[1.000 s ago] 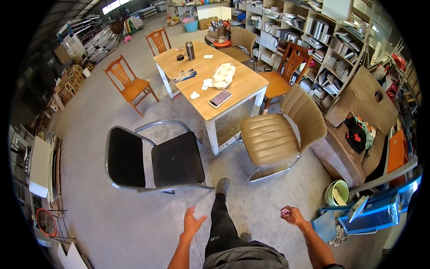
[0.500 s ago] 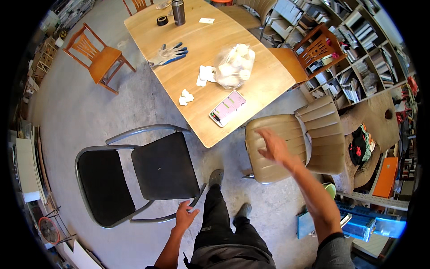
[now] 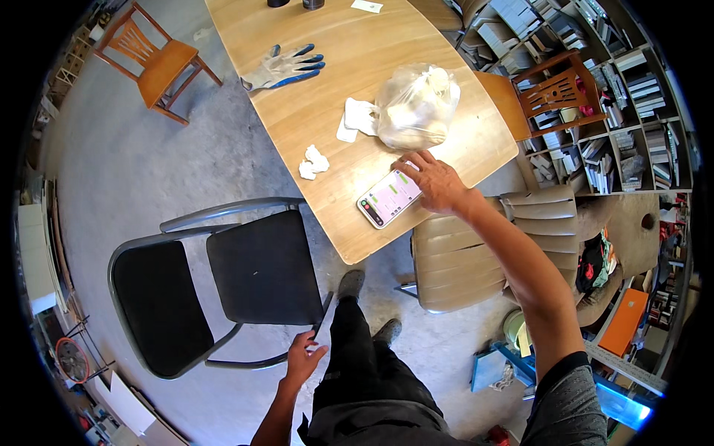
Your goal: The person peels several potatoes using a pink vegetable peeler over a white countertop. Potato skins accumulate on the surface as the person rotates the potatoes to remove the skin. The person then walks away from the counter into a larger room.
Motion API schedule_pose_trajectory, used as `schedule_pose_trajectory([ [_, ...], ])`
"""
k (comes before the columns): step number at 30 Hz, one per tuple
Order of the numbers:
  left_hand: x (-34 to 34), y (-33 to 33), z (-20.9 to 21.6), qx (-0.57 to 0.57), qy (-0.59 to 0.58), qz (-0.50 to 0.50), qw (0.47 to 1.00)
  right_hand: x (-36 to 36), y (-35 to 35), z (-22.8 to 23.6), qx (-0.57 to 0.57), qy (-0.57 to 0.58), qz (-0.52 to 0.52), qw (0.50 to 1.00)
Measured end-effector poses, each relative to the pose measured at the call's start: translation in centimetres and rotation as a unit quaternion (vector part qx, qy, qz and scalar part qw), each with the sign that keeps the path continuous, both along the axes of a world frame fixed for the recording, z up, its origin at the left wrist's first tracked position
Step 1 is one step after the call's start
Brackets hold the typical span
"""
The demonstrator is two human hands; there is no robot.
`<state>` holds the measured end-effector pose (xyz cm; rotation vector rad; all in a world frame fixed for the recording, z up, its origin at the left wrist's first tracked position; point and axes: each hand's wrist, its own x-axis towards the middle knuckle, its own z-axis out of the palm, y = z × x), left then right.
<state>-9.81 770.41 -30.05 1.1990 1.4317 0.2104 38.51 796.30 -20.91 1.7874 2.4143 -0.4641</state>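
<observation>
A smartphone (image 3: 389, 198) with a lit screen lies face up near the close corner of the wooden table (image 3: 342, 215). My right hand (image 3: 435, 182) is at the phone's far right end, its fingers bent over that end and its thumb partly hidden. Just beyond sits a tied clear plastic bag (image 3: 418, 108) with pale round things in it. To its left lie white paper pieces (image 3: 360, 117), and a crumpled tissue (image 3: 314, 162) is left of the phone. My left hand (image 3: 303, 358) hangs low beside the black chair's armrest, fingers loosely apart, holding nothing.
A black armchair (image 3: 260, 267) stands at the left and a tan padded chair (image 3: 457, 264) at the right, both close to the table. A work glove (image 3: 286, 68) lies farther back on the tabletop. Full shelves (image 3: 617, 141) line the right side.
My right hand has moved forward and left from above the tan chair onto the phone. The view has shifted closer to the table. My left hand stays low by the armrest.
</observation>
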Motion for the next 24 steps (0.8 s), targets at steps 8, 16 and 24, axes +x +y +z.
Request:
schedule_pose_trajectory([
  [8,10.7,8.2,2.0,-0.123,-0.291,0.086,0.945,-1.9,-0.6,-0.1,-0.069,-0.04,-0.014,0.997],
  [16,19.9,10.9,-0.2,-0.128,-0.51,0.143,0.839,-7.5,-11.3,0.0,-0.086,0.056,-0.177,0.979],
  [24,20.3,7.4,5.7,-0.086,-0.551,0.11,0.823,-13.7,-21.9,5.0,-0.023,0.164,-0.32,0.933],
])
